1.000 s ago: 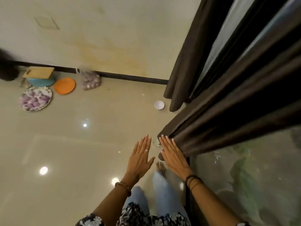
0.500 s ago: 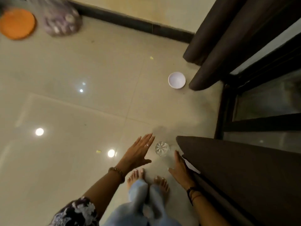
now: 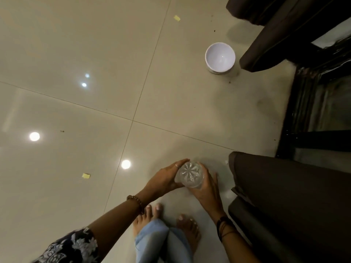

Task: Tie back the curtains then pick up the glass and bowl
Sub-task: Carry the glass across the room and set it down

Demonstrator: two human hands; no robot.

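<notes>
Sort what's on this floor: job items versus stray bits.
Job: glass, held between left hand and right hand; white bowl; brown curtains.
Stray: two yellow paper scraps, dark specks near the bowl.

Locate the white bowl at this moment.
Head view, upper right: the white bowl stands on the floor tiles, just left of a dark curtain's hem, well beyond the glass.

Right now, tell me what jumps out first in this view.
Both hands hold a clear glass low in the middle, just above the bare feet: the left hand cups one side and the right hand the other. A white bowl sits upright on the tiled floor further off, beside the hem of a dark curtain. Another dark curtain fills the lower right.
</notes>
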